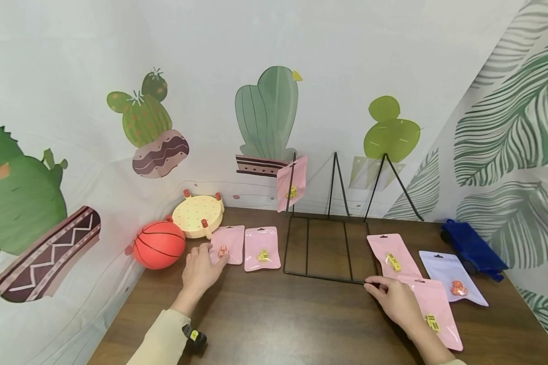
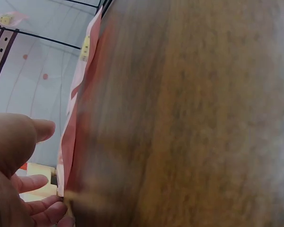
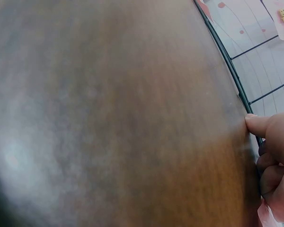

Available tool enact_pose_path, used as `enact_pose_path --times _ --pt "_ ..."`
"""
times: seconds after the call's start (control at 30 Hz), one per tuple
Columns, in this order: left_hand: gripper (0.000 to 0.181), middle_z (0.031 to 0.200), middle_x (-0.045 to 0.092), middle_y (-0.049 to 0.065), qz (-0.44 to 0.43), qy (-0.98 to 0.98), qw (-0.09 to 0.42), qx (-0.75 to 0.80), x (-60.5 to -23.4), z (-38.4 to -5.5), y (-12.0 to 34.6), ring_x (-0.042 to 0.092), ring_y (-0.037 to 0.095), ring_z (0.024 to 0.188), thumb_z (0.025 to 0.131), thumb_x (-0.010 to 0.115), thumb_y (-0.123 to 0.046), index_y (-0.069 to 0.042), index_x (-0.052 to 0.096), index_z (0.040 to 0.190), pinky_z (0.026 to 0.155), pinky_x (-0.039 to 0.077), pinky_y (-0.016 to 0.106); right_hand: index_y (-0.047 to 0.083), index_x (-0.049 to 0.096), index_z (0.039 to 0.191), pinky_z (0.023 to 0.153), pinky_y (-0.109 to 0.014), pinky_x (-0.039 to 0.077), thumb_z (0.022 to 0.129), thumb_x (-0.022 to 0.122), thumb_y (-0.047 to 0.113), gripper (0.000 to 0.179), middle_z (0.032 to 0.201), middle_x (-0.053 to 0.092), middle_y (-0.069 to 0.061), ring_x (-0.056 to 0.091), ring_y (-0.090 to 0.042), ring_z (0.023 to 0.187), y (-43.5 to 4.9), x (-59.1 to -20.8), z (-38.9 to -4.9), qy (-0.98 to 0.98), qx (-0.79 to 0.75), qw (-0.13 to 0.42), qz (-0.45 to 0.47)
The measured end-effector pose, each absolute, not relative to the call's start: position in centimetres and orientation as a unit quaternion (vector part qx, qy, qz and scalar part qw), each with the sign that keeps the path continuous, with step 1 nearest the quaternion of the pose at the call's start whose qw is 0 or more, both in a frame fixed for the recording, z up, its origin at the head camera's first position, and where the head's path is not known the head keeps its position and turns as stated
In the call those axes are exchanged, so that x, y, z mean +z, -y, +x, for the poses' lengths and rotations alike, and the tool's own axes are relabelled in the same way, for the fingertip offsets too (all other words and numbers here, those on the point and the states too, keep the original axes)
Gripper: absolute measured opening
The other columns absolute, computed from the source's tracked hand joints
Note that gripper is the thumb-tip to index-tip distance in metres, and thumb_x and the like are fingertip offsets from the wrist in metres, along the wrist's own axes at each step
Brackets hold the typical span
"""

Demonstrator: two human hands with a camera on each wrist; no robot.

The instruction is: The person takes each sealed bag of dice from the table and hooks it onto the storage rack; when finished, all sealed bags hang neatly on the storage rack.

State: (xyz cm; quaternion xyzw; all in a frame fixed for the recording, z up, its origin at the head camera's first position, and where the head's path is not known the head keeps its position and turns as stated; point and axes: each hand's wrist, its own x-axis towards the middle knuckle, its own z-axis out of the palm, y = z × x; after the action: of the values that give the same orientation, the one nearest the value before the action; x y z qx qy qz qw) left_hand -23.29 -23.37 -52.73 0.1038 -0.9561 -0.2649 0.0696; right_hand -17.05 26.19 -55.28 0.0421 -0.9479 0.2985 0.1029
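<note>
My left hand (image 1: 202, 267) reaches to the left edge of a pink zip bag (image 1: 234, 232) with red dice inside. Its thumb stands apart from the fingers (image 2: 46, 208), which are right at the bag's edge in the left wrist view. Beside that bag lies another pink bag (image 1: 255, 238) with yellow dice. With thumb and index finger my right hand (image 1: 395, 299) pinches the front right corner of a black wire rack (image 1: 324, 277). One pink bag (image 1: 297, 175) with yellow dice hangs on the rack's left upright prong.
Two pink bags (image 1: 388, 241) with yellow dice overlap right of the rack, beside a lilac bag (image 1: 438, 266) with red dice. A blue cart-like object (image 1: 472, 246) stands at the back right. At the left are a red ball (image 1: 159, 245) and a round cream pegged board (image 1: 196, 213).
</note>
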Motion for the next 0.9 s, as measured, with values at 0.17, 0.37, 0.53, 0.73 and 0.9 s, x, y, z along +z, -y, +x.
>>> enact_pose_path --times 0.17,0.37,0.53,0.73,0.9 --pt "0.067 0.132 0.054 0.024 0.101 0.960 0.058 -0.256 -53.0 -23.9 23.3 0.049 0.043 0.123 0.092 0.074 -0.047 -0.004 0.055 0.139 0.089 0.048 0.062 0.015 0.081 0.105 0.049 -0.028 0.030 0.093 0.081 0.024 0.015 0.060 0.045 0.010 0.038 -0.008 0.053 -26.2 -55.3 -17.0 0.948 0.298 0.100 0.039" --pt "0.056 0.124 0.055 0.024 0.090 0.961 0.054 -0.256 -53.1 -24.4 23.0 0.050 0.042 0.116 0.091 0.076 -0.042 -0.004 0.061 0.129 0.086 0.048 0.060 0.015 0.081 0.106 0.049 -0.028 0.030 0.094 0.080 0.026 0.016 0.060 0.045 0.010 0.038 -0.008 0.052 -26.1 -55.2 -17.0 0.948 0.300 0.095 0.036" --pt "0.052 0.121 0.057 0.023 0.084 0.956 0.060 -0.276 -52.9 -24.4 22.9 0.053 0.042 0.114 0.088 0.082 -0.034 -0.003 0.065 0.125 0.088 0.046 0.057 0.015 0.081 0.106 0.049 -0.028 0.030 0.094 0.080 0.026 0.016 0.060 0.045 0.009 0.038 -0.008 0.052 -26.1 -55.2 -17.0 0.948 0.303 0.091 0.034" --pt "0.039 0.114 0.063 0.022 0.071 0.945 0.081 -0.309 -53.0 -24.5 23.1 0.061 0.039 0.104 0.088 0.083 -0.026 -0.001 0.072 0.117 0.087 0.046 0.055 0.015 0.081 0.106 0.050 -0.028 0.030 0.094 0.079 0.027 0.016 0.060 0.045 0.009 0.038 -0.008 0.053 -26.1 -55.2 -17.1 0.948 0.303 0.089 0.032" --pt "0.024 0.107 0.070 0.016 0.068 0.934 0.093 -0.338 -53.1 -24.6 23.3 0.063 0.032 0.094 0.093 0.077 -0.018 -0.003 0.077 0.111 0.083 0.047 0.051 0.015 0.081 0.106 0.050 -0.028 0.030 0.094 0.080 0.027 0.017 0.060 0.045 0.009 0.038 -0.008 0.053 -26.1 -55.3 -17.0 0.948 0.302 0.091 0.032"
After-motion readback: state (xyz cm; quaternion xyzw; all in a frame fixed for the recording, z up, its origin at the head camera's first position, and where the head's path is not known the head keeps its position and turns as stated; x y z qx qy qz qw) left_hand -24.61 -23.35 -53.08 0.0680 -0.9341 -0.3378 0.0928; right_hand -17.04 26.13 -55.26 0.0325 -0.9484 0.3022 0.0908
